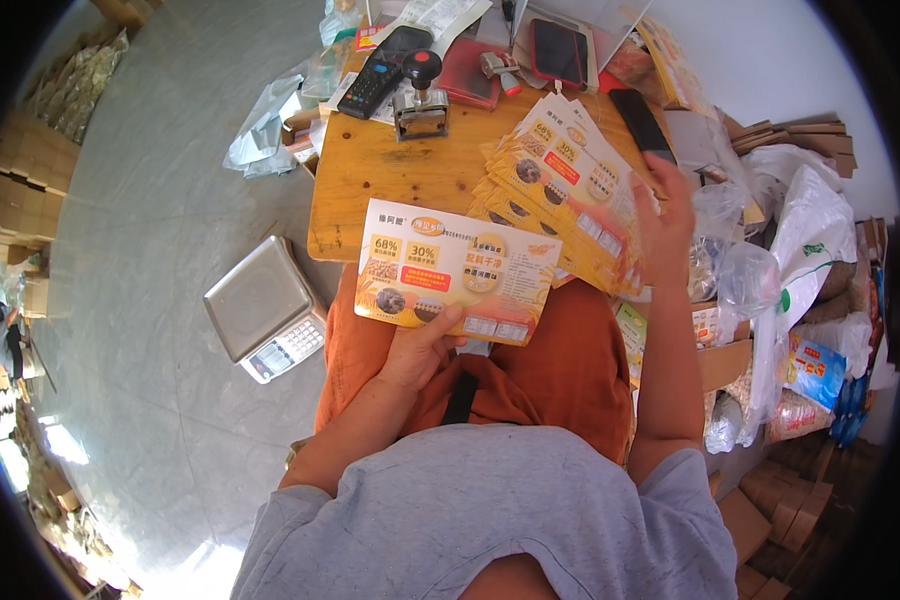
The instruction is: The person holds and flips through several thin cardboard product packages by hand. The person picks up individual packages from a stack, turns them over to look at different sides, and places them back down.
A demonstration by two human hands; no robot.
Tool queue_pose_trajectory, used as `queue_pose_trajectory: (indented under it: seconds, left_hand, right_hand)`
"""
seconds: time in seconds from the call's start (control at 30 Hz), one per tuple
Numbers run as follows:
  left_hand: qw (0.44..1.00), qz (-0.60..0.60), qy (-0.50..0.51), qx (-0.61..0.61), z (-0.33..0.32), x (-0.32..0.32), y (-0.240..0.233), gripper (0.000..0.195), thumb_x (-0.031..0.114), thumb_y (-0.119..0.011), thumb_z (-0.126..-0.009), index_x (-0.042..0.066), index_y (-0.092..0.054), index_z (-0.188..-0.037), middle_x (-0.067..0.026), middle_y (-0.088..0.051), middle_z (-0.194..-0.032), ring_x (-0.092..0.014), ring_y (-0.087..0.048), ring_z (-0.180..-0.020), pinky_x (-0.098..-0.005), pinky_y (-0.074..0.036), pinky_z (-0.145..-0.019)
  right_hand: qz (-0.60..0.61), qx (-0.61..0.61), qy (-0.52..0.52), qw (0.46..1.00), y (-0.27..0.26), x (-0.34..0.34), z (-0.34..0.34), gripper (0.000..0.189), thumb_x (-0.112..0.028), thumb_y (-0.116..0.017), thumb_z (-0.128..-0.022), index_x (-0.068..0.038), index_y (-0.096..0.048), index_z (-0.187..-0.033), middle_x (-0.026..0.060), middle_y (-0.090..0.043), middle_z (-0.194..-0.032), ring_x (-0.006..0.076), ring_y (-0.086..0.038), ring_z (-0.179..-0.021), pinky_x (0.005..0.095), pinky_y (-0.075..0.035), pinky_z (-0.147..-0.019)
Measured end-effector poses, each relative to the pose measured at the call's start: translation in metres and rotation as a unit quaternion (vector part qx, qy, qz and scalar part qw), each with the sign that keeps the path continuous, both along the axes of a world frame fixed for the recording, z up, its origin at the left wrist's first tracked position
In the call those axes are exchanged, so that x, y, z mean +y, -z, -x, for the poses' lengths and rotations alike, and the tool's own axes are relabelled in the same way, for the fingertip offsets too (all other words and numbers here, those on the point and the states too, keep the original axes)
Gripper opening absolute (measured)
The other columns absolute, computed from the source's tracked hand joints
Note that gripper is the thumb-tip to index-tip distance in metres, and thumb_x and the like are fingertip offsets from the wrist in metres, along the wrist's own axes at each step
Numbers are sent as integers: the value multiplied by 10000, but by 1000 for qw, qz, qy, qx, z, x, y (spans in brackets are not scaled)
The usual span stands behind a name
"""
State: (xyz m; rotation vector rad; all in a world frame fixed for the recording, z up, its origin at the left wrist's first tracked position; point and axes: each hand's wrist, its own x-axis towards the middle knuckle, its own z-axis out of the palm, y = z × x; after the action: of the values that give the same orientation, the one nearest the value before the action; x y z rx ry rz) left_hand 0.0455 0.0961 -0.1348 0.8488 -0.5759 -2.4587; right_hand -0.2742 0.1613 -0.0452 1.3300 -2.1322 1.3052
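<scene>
My left hand (422,350) is shut on the lower edge of a yellow and white printed packaging sheet (450,274), thumb on top, held above my lap. The sheet has food pictures and a line of dark stamped characters near its top. A fanned stack of similar printed sheets (562,172) lies on the wooden table (390,169). Beside the stack's right edge is my right hand (666,217), thumb and fingers apart; I see nothing gripped in it. A dark flat phone-like object (640,124) lies just past its fingertips. A self-inking stamp (421,97) with a black handle stands on the table.
A keypad handset (375,82), a red flat case (471,73), a small hand stamp (501,69) and a red-cased smartphone (559,52) lie along the table's back. A digital scale (262,300) is at left on the floor. Plastic bags (810,225) and cartons (727,364) crowd the right.
</scene>
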Motion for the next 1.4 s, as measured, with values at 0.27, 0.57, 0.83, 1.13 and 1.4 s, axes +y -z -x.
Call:
queue_pose_trajectory:
  seconds: [0.27, 0.57, 0.83, 1.13, 1.4]
  left_hand:
    - [1000, -2, 1, 0, -1, 0, -1, 311, 134, -636, -890, 68, -526, -1173, -45, -626, -1040, -137, -610, -864, -246, -513, -622]
    - [1000, 5, 10, 6, -1, -1, 1, 298, 117, -638, -887, 79, -539, -1165, -41, -636, -1034, -130, -615, -878, -236, -528, -631]
    - [1000, 7, -1, 15, -1, 0, -2, 304, 124, -654, -877, 84, -541, -1157, -31, -632, -1032, -125, -621, -860, -234, -537, -634]
    - [1000, 1, 1, 20, -1, 0, 1, 326, 131, -659, -874, 76, -536, -1171, -29, -630, -1032, -127, -622, -875, -224, -533, -634]
    - [1000, -5, 5, -1, -1, 0, 3, 330, 136, -659, -875, 75, -535, -1175, -30, -632, -1035, -125, -621, -882, -223, -530, -638]
  right_hand:
    - [-186, -423, -203, 863, 7, -8, -95, 269, -154, -713, -831, -17, -630, -1047, -4, -626, -842, 59, -550, -722, 202, -444, -641]
    - [-75, -30, -181, 980, 2, -13, -100, 146, -70, -710, -785, -53, -680, -927, 65, -660, -809, 143, -584, -663, 246, -452, -612]
    - [-16, -166, -175, 970, -8, 3, -99, 134, -95, -702, -818, -36, -679, -935, 33, -667, -815, 129, -601, -694, 250, -464, -620]
    - [140, -468, -47, 871, -7, 18, 6, 181, -173, -700, -859, -5, -674, -921, 8, -654, -802, 36, -551, -653, 179, -437, -589]
    - [99, -451, 4, 887, 7, 26, 38, 204, -184, -718, -839, -1, -669, -917, 1, -647, -792, 38, -557, -673, 171, -433, -619]
